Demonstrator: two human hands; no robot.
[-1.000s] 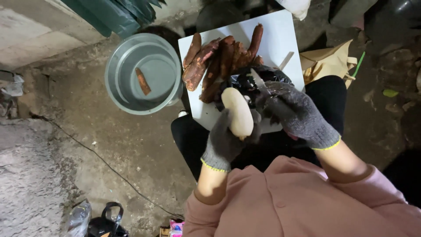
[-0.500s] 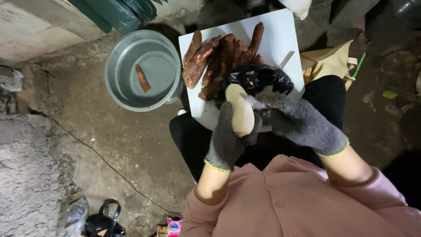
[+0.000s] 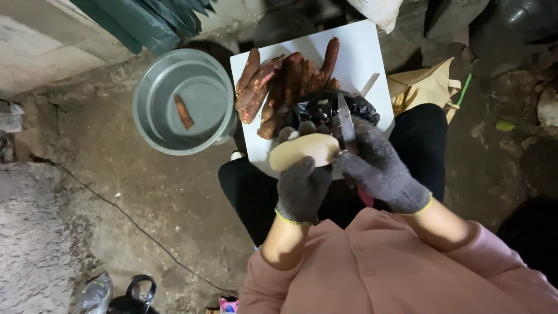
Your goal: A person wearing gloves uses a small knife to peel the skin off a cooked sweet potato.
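Turned from upright to lying nearly level since the earlier frames, the peeled sweet potato [image 3: 304, 150] now points its pale, skinless length to the left, across the person's lap. Its grip is the left hand [image 3: 302, 185], in a dark grey knit glove, fingers curled around the root from below and behind. Just right of it, the right hand [image 3: 381, 168], gloved the same way, is closed around a knife [image 3: 346, 122] whose narrow blade rises from the fist and stands against the potato's right end. Both hands hover over the near edge of a white board [image 3: 360, 55] that rests on the person's black-trousered knees. On that board lies a heap of unpeeled, reddish-brown sweet potatoes [image 3: 285, 87], and beside them, right behind the hands, a crumpled black plastic bag [image 3: 325, 107]. To the left of the board, on the dirt floor, stands a grey metal basin [image 3: 151, 110] with a single reddish potato piece [image 3: 183, 111] lying in its bottom. A thin dark cable [image 3: 116, 212] runs across the floor at lower left, and a tan bag [image 3: 421, 87] sits on the right of the board. Pink sleeves cover the person's arms at the bottom of the view.
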